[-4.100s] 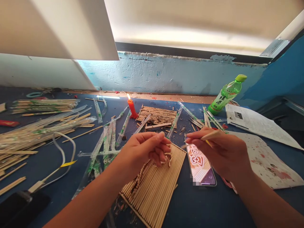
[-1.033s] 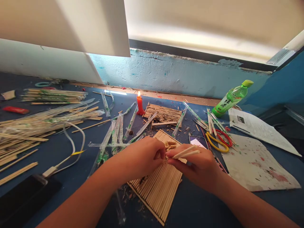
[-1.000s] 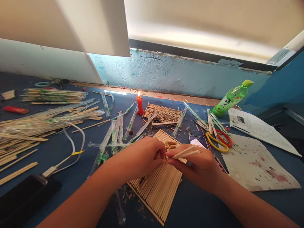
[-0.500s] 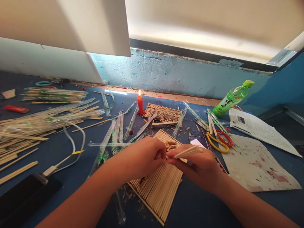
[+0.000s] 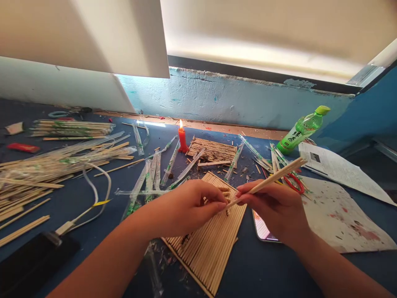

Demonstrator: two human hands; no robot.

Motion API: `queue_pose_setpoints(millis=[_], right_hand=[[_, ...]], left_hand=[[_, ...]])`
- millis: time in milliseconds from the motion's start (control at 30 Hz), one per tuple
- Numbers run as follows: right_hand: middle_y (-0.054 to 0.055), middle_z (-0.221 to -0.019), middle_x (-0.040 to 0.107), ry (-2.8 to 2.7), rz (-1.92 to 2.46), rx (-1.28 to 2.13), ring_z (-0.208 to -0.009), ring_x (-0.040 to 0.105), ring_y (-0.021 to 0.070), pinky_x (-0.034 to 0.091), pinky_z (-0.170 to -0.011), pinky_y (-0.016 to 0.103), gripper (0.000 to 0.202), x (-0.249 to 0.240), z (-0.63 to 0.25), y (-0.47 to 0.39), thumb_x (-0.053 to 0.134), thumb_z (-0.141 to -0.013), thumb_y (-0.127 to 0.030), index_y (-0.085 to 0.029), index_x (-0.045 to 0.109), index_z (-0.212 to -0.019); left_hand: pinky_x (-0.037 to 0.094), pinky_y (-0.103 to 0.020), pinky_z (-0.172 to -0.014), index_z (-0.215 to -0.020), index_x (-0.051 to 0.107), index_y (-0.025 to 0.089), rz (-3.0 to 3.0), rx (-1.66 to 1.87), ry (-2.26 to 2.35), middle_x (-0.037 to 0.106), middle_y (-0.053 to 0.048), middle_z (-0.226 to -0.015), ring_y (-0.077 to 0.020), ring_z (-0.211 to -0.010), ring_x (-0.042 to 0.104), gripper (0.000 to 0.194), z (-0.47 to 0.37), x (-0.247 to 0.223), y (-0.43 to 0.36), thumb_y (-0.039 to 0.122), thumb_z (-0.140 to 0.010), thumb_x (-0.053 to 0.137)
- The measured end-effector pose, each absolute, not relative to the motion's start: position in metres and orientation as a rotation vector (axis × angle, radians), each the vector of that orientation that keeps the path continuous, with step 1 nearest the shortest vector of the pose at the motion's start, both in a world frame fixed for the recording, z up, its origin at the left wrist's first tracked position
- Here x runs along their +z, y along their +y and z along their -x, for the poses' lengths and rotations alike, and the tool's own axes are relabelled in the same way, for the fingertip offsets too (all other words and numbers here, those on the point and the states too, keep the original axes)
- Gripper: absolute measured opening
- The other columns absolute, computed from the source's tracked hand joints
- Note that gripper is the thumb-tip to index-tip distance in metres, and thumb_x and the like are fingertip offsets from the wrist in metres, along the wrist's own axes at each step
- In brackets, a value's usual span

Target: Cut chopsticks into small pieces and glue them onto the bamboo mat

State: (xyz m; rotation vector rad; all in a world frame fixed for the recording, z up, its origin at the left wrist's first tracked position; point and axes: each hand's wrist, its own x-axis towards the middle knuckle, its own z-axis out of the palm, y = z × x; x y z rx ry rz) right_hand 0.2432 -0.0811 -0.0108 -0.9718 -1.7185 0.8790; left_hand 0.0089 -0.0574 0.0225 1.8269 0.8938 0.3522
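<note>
A pair of pale wooden chopsticks (image 5: 277, 175) slants up to the right from my right hand (image 5: 276, 205), whose fingers are closed round them. My left hand (image 5: 189, 207) pinches the chopsticks' lower end between thumb and forefinger. Both hands are over a panel of chopsticks laid side by side (image 5: 214, 244), edged by a stick along its lower left. Small coiled wooden pieces (image 5: 225, 191) rest on the panel behind my fingers, partly hidden.
Behind the panel a lit red candle (image 5: 182, 140) stands by a smaller charred stick panel (image 5: 212, 151). Chopsticks and wrappers (image 5: 71, 163) cover the left. A phone (image 5: 263, 227), scissors (image 5: 294, 184), a green bottle (image 5: 302, 130) and papers (image 5: 347, 219) lie or stand right.
My right hand has moved right and turned, so the chopsticks now reach farther up to the right. My left hand has shifted slightly right. More of the phone shows.
</note>
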Motion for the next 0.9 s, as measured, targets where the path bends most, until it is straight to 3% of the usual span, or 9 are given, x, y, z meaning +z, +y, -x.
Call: queue_pose_setpoints(millis=[100, 267, 433, 667, 900], right_hand=[[-0.003, -0.090, 0.078, -1.518, 0.942, 0.989, -0.073, 0.075, 0.0117, 0.063, -0.069, 0.018, 0.022, -0.009, -0.242, -0.080, 0.075, -0.087, -0.014, -0.031, 0.078, -0.102], [-0.001, -0.087, 0.078, -1.460, 0.949, 1.018, -0.073, 0.075, 0.0146, 0.063, -0.067, 0.024, 0.018, -0.007, -0.242, -0.079, 0.074, -0.089, -0.018, -0.030, 0.077, -0.101], [0.002, -0.092, 0.074, -1.872, 0.972, 0.955, -0.088, 0.069, 0.0186, 0.055, -0.081, 0.031, 0.011, -0.006, -0.241, -0.079, 0.076, -0.087, -0.020, -0.025, 0.076, -0.097], [-0.002, -0.083, 0.069, -2.063, 1.238, 1.229, -0.074, 0.063, 0.0131, 0.049, -0.063, 0.022, 0.005, 0.002, -0.247, -0.081, 0.068, -0.092, -0.027, -0.025, 0.072, -0.095], [-0.003, -0.084, 0.067, -2.247, 1.269, 1.148, -0.073, 0.062, 0.0127, 0.048, -0.064, 0.022, 0.005, -0.003, -0.251, -0.077, 0.064, -0.092, -0.021, -0.025, 0.068, -0.095]], left_hand=[[0.046, -0.026, -0.072, -0.104, 0.074, 0.022, -1.625, 0.371, 0.786, 0.069, 0.000, -0.087, -0.0143, -0.079, 0.059, 0.025, -0.009, 0.023, -0.056, 0.034, -0.099, 0.053], [0.052, -0.030, -0.072, -0.102, 0.073, 0.015, -1.362, 0.396, 0.699, 0.071, -0.007, -0.093, -0.0176, -0.082, 0.063, 0.020, -0.012, 0.014, -0.052, 0.028, -0.094, 0.061], [0.053, -0.030, -0.073, -0.097, 0.074, 0.013, -1.396, 0.413, 0.781, 0.071, -0.006, -0.086, -0.0168, -0.078, 0.063, 0.016, -0.015, 0.013, -0.053, 0.023, -0.090, 0.064], [0.048, -0.028, -0.068, -0.094, 0.073, 0.017, -1.594, 0.437, 0.952, 0.070, -0.002, -0.081, -0.0164, -0.076, 0.064, 0.017, -0.012, 0.014, -0.054, 0.030, -0.090, 0.063], [0.046, -0.028, -0.068, -0.092, 0.072, 0.018, -1.654, 0.453, 0.949, 0.072, -0.003, -0.085, -0.0174, -0.080, 0.065, 0.019, -0.015, 0.010, -0.054, 0.031, -0.093, 0.058]])
